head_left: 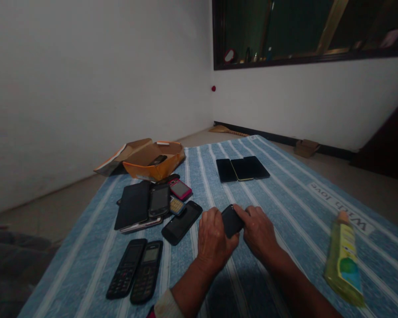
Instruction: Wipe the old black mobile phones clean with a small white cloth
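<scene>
A small dark mobile phone is held between both hands just above the striped cloth. My left hand is closed round its left side, fingers over the far edge and thumb at the near side. My right hand grips its upper right edge, with the thumb or forefinger pressed at the corner. Left of my hands lies a black touchscreen phone. Two keypad phones rest side by side nearer to me. Behind is a pile with a black tablet-like phone, a dark smartphone and a pink phone.
An open orange cardboard box with a phone inside stands at the far left. Three black smartphones lie in a row at the far middle. A yellow-green bottle lies at the right. The blue striped cloth covers the table.
</scene>
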Available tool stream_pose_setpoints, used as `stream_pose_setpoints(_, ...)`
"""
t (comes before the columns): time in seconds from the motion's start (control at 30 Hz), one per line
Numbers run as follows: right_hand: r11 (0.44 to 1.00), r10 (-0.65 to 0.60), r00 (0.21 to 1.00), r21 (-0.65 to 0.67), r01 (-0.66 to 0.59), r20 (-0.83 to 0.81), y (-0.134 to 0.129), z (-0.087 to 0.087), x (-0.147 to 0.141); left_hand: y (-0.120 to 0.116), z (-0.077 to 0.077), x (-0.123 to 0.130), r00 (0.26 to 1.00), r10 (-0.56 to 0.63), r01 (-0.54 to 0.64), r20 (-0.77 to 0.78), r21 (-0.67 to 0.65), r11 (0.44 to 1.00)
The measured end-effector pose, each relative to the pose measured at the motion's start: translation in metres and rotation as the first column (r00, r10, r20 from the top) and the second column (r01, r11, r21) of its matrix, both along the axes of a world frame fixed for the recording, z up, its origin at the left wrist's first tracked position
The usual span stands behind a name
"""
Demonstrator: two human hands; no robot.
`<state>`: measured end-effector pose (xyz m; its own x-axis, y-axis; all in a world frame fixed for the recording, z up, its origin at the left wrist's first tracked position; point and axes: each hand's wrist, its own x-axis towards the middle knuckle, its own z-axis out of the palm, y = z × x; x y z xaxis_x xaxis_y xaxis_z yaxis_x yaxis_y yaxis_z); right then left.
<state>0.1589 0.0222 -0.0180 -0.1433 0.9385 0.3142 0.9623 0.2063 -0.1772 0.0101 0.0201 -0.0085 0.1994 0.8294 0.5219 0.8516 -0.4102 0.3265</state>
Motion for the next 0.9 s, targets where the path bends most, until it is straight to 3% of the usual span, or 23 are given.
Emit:
stream_pose_setpoints(0.23,0.999,0.016,0.999,0.028,-0.017,0.037,-0.001,-0.0031,-0.001,0.0,-0.0025,-0.0027,1.0,0.001,-0.001,0.001,0.006,1.0)
stream_pose_setpoints(0.53,0.992,0.078,0.997,0.104,-0.075,-0.025,-0.0015,-0.0048,-0.0018,0.0028,-0.0066,-0.0065,0.999,-0.004,-0.001,0.035,0.132,0.991)
stream_pose_setpoints(0.9,0.994,0.077,0.997,0.073,-0.075,-0.027,-0.0023,-0.0028,-0.0048,0.0026,-0.0095,-0.0073,1.0,-0.02,0.017,0.017,0.176,0.984)
